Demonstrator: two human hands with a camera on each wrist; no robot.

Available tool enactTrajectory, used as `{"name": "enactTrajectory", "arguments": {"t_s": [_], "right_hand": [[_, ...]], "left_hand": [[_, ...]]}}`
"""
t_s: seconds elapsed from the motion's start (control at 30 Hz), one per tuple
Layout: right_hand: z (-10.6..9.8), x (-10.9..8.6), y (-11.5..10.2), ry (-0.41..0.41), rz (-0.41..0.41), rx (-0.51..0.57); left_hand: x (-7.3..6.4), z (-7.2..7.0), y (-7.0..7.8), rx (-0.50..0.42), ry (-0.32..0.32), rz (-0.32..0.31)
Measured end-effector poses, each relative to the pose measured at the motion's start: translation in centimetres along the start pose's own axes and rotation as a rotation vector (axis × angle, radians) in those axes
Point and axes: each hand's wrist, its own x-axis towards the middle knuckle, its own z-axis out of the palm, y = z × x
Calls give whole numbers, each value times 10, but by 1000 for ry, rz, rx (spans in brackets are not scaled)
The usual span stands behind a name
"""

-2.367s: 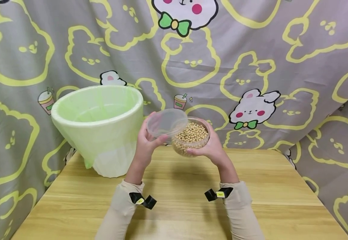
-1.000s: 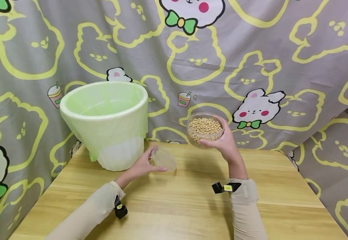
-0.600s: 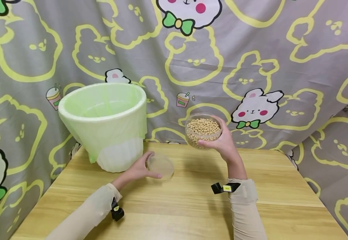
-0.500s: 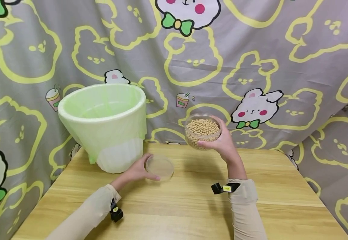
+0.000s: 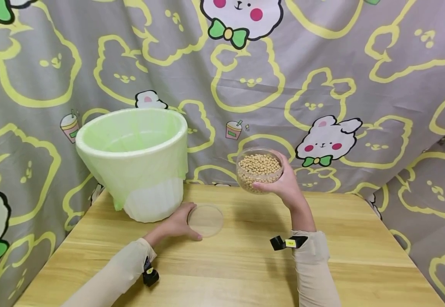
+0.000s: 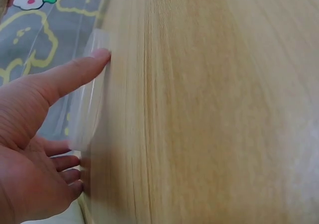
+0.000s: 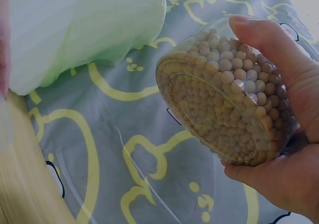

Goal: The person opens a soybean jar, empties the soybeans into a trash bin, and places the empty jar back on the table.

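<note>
My right hand [image 5: 283, 183] holds a clear round plastic jar [image 7: 219, 97] of dried pale soybeans [image 5: 260, 165] up off the table, fingers and thumb around its side. The jar's mouth is uncovered and tipped slightly toward the head camera. A translucent round lid [image 5: 205, 220] lies flat, at table level. Beside its left edge is my left hand [image 5: 178, 222], thumb and fingers spread. In the left wrist view, the thumb [image 6: 94, 59] reaches the lid's rim [image 6: 89, 107], and the other fingers are near the table surface.
A tall white bin [image 5: 155, 194] with a pale green liner stands at the back left, just behind my left hand. The wooden table [image 5: 222, 273] runs back to a grey patterned curtain [image 5: 245, 94].
My left hand has taken the lid from above the jar, lowered it leftward to the table and widened its thumb. My right hand has shifted slightly right with the jar.
</note>
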Motion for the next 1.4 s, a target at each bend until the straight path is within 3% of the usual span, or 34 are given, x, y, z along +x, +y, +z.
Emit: {"name": "enactTrajectory", "arguments": {"t_s": [0.2,0.27,0.33,0.43,0.5,0.57,0.63,0.7,0.77,0.8,0.87,1.03,1.17,1.4], "right_hand": [[-3,-2,1,13,-4,10],[-4,-1,2,13,-9,11],[-4,-1,2,10,-11,11],[-3,-1,2,6,-5,4],[-3,-1,1,4,-1,-2],[-3,-1,1,3,-1,-5],[-3,-1,1,2,-8,-2],[-4,-1,0,4,-17,1],[-5,-1,0,6,-26,8],[-5,-2,0,8,-30,10],[-6,-4,1,12,-31,16],[-8,-10,0,22,-29,18],[-7,-13,-3,33,-29,3],[-2,-17,-23,84,-46,12]], "left_hand": [[2,-7,11,4,-17,28],[1,-13,23,-7,23,67],[-1,-22,38,-15,111,135],[-7,-39,70,-9,308,320],[-13,-53,91,-17,467,489],[-18,-69,109,-19,653,668],[-21,-86,122,30,878,800],[-23,-102,129,110,1122,839],[-23,-115,130,194,1304,783],[-23,-119,129,236,1360,743],[-22,-125,124,309,1395,657],[-22,-125,107,409,1335,518],[-22,-123,101,409,1337,497],[-21,-125,100,350,1355,530]]}}
